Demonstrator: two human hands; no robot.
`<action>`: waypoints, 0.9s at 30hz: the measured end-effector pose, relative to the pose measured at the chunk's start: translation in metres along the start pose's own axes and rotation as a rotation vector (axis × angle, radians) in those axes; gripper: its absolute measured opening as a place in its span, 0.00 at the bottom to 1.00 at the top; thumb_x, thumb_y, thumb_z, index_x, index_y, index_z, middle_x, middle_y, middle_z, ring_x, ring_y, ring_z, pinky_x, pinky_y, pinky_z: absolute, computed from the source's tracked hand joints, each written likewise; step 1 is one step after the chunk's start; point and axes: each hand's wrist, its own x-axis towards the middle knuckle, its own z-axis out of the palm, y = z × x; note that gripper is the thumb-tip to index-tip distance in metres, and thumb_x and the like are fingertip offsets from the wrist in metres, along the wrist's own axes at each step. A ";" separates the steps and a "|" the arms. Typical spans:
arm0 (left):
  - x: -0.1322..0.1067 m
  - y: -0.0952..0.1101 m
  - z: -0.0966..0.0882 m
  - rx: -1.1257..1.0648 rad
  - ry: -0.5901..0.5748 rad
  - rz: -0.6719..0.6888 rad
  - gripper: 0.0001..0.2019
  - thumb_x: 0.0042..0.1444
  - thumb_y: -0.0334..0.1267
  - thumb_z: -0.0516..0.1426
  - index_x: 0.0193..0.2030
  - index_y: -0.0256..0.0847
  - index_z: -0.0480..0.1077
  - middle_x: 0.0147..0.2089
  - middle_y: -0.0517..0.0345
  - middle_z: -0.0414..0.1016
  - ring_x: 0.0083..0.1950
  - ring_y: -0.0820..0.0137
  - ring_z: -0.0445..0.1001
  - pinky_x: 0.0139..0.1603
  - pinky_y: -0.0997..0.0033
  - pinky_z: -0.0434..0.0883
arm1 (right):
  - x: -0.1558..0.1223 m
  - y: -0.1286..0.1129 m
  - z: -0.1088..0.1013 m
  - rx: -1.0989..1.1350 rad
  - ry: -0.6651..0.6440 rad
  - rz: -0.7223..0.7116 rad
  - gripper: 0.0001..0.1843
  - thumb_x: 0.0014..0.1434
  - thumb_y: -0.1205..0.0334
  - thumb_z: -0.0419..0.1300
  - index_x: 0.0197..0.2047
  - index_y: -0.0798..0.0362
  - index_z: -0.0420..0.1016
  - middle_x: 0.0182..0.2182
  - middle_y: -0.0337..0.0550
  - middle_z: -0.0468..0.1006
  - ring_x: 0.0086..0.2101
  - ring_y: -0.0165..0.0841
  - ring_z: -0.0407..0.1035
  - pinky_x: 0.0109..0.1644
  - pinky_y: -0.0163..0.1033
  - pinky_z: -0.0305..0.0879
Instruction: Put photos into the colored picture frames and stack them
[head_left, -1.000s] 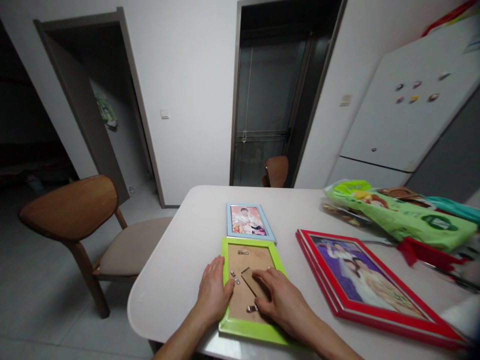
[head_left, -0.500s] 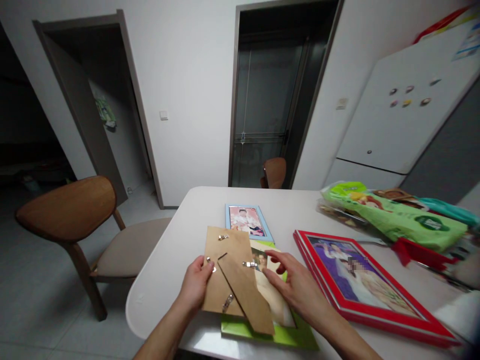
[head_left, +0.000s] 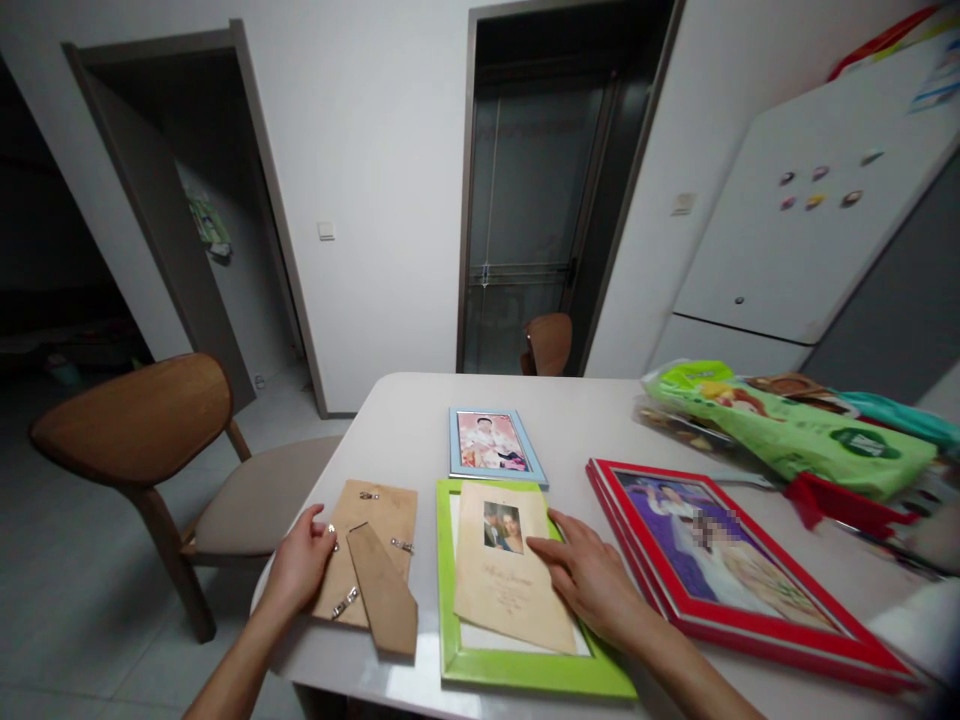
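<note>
Work in hand: a green frame with its back off, on the table at lower centre of the view.

Completed: the backing board is out and sits just beside the frame, at lower left, its metal clips and support strut facing up. A paper insert is loose; it lies askew across the opening, overlapping the top rim, with a white sheet showing below it.

Outstanding: the insert is not lifted clear, and the board is not seated in the frame. In this inspector's judgement, the work is part-way, with the frame dismantled but not emptied.

Grip: the left hand pinches the board's left edge, thumb on top; its lower fingers are hidden. The right hand is spread at the insert's right side, forefinger extended, pinching nothing; whether that fingertip presses the paper cannot be told.

Adjacent: a blue frame lies beyond, red frames lie stacked at lower right.
</note>
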 end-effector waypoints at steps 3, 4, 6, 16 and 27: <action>-0.023 0.023 0.023 0.072 0.052 0.148 0.24 0.44 0.35 0.51 0.51 0.36 0.58 0.54 0.48 0.61 0.58 0.60 0.53 0.58 0.58 0.50 | -0.001 0.001 -0.002 0.040 -0.035 -0.074 0.20 0.51 0.67 0.47 0.43 0.38 0.70 0.53 0.38 0.62 0.55 0.44 0.48 0.50 0.53 0.47; -0.037 0.032 0.035 0.083 0.024 0.203 0.24 0.44 0.34 0.51 0.52 0.37 0.58 0.56 0.50 0.58 0.60 0.63 0.51 0.59 0.62 0.48 | -0.001 0.001 -0.002 0.048 -0.036 -0.093 0.20 0.52 0.67 0.47 0.43 0.38 0.70 0.51 0.37 0.65 0.55 0.44 0.48 0.51 0.54 0.46; -0.069 0.048 0.061 0.148 -0.169 0.378 0.25 0.45 0.34 0.52 0.54 0.37 0.58 0.58 0.51 0.57 0.60 0.64 0.51 0.60 0.61 0.47 | -0.002 0.000 0.000 0.067 -0.024 -0.114 0.19 0.53 0.66 0.46 0.43 0.39 0.70 0.49 0.37 0.68 0.54 0.43 0.50 0.51 0.53 0.47; -0.108 0.071 0.111 0.296 -0.582 0.459 0.28 0.46 0.36 0.54 0.55 0.30 0.56 0.61 0.43 0.50 0.61 0.58 0.49 0.60 0.57 0.49 | 0.000 0.006 -0.004 0.397 0.058 0.259 0.35 0.42 0.68 0.50 0.56 0.63 0.51 0.35 0.52 0.74 0.34 0.38 0.69 0.38 0.41 0.62; -0.112 0.110 0.113 0.080 -0.442 0.843 0.27 0.44 0.29 0.51 0.54 0.35 0.55 0.50 0.49 0.64 0.50 0.62 0.62 0.52 0.63 0.61 | -0.011 -0.029 -0.046 1.351 -0.080 0.289 0.27 0.45 0.61 0.52 0.51 0.52 0.57 0.24 0.38 0.73 0.19 0.28 0.66 0.22 0.33 0.61</action>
